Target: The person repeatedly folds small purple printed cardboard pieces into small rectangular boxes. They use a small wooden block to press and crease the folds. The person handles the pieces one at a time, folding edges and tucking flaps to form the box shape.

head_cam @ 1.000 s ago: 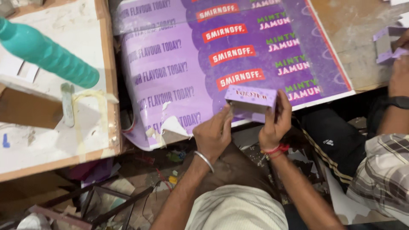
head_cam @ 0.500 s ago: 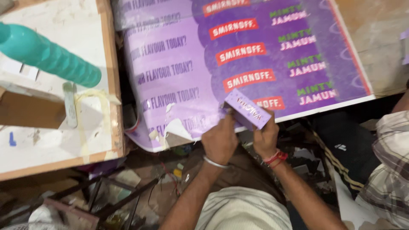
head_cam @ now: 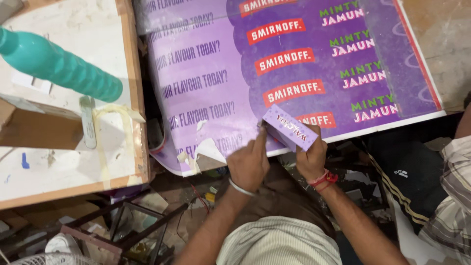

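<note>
Head view: both hands, left hand (head_cam: 248,164) and right hand (head_cam: 311,158), hold purple box (head_cam: 289,127)

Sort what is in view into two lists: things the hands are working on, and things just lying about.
In hand: small purple box, gripped by right hand; left hand presses its end.

Lying about: large purple printed sheet, teal ribbed bottle, white board, white fan.

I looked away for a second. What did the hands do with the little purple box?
Both hands kept hold of the box. It was level a second ago; now it tilts, its left end up. The left hand shifted to pinch that end, and the right hand grips the lower end. The purple poster and teal bottle stayed where they were.
</note>
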